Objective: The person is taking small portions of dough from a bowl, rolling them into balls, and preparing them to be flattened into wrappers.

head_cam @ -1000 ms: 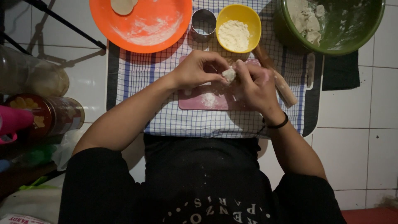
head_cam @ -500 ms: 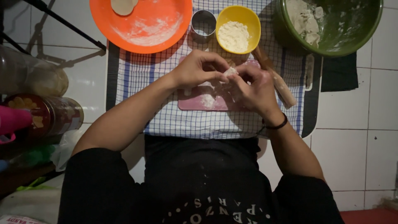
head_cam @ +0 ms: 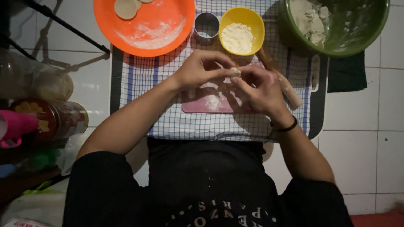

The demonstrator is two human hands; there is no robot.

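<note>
Small piece of dough (head_cam: 235, 71), still being pinched between the fingertips of the left hand (head_cam: 201, 69) and right hand (head_cam: 261, 89) above the pink board (head_cam: 198, 105), now being lifted slightly higher and pressed tighter than a moment ago, folding and sealing apparently progressing.

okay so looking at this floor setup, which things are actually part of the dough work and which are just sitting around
In use: left hand and right hand pinching a dough piece; pink board; rolling pin; yellow flour bowl; round metal cutter; orange plate; green dough bowl.

Lying about: printed tin; pink object; glass jar.
</note>
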